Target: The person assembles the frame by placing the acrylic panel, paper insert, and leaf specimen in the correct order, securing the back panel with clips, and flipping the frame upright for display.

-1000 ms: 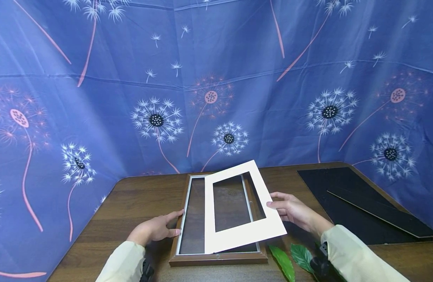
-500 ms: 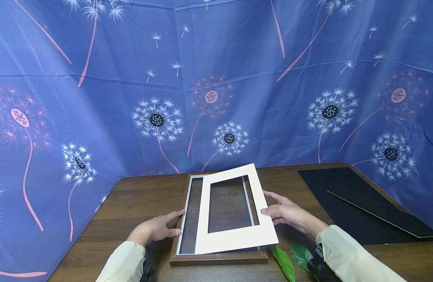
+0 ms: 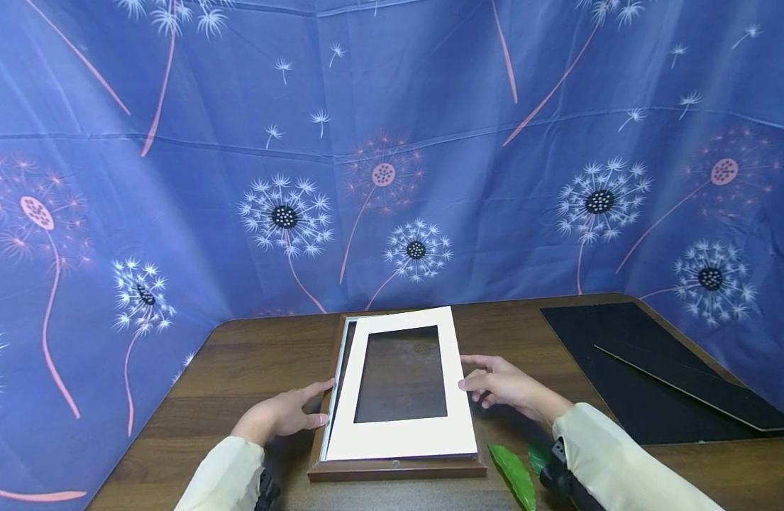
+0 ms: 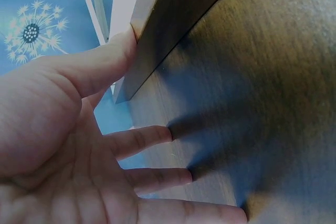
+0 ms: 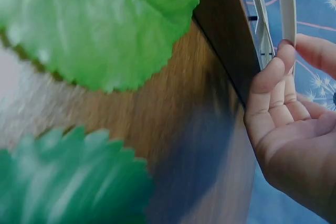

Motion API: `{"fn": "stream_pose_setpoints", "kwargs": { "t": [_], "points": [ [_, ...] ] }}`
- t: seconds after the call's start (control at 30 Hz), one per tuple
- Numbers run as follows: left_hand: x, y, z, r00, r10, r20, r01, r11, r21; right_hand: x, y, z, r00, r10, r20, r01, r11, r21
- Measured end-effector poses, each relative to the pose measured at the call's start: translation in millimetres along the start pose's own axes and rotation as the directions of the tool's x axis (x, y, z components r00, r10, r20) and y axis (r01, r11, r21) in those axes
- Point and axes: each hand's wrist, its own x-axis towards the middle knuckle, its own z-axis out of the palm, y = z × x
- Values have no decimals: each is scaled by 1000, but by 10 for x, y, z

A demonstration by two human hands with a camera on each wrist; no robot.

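A brown wooden picture frame [image 3: 392, 469] lies on the table with its silver-edged inner side up. My right hand [image 3: 509, 389] pinches the right edge of a white picture mat [image 3: 404, 437] between thumb and fingers. The mat overlaps most of the frame, its right side raised, and a narrow dark strip of the frame's inside shows at the left. My left hand [image 3: 278, 415] rests against the frame's left side. In the left wrist view, that hand's thumb [image 4: 113, 56] touches the frame's edge, while the other visible fingers stretch out straight to the tabletop.
A bright green leaf [image 3: 513, 475] lies just right of the frame's near corner, with a darker leaf [image 5: 73, 182] beside it, partly under the right wrist. Black boards [image 3: 621, 397] lie at the table's right. A blue dandelion-print cloth [image 3: 494, 234] hangs behind.
My right hand has moved left with the picture mat, lowering it and turning it more in line with the frame. The left hand has stayed in place.
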Motion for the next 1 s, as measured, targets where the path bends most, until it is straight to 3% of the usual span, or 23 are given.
{"fn": "stream_pose_setpoints", "kwargs": {
  "t": [0.47,1.0],
  "points": [
    [9,5,3,1000,-24,-7,24,999,33,97,-103,98,1000,11,-21,-12,999,-38],
    [-11,26,-10,1000,-12,-3,12,999,35,134,-186,216,991,46,-124,-72,973,-219]
  ]
}}
